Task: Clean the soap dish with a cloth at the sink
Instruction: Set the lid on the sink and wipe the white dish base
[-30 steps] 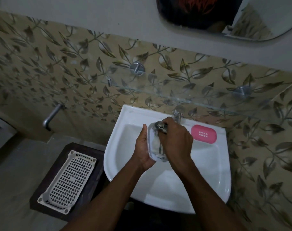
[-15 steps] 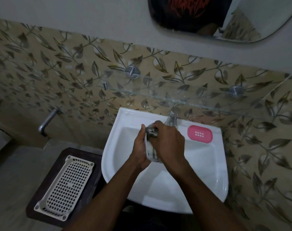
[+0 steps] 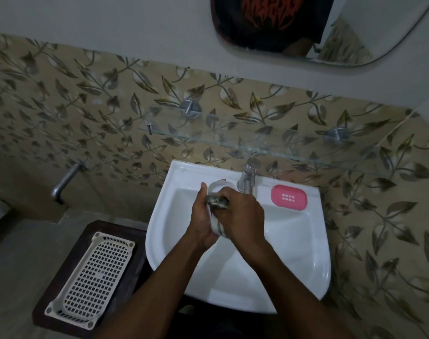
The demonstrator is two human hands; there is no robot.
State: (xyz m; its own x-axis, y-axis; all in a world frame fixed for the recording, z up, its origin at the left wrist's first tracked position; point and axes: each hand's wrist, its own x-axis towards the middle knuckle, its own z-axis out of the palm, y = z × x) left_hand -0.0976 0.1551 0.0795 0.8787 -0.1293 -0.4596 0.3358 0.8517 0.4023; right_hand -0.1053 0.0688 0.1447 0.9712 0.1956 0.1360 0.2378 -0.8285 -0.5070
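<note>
The white oval plastic soap dish (image 3: 217,192) is held on edge at frame centre, over the basin of the white ceramic sink (image 3: 294,253). The left hand (image 3: 202,220) grips its left side, fingers wrapped behind. The right hand (image 3: 241,217) is closed on a crumpled grey-green cloth (image 3: 217,201), pressing it into the dish. A pink perforated insert (image 3: 289,197) lies on the sink rim, right of the chrome tap (image 3: 247,178).
</note>
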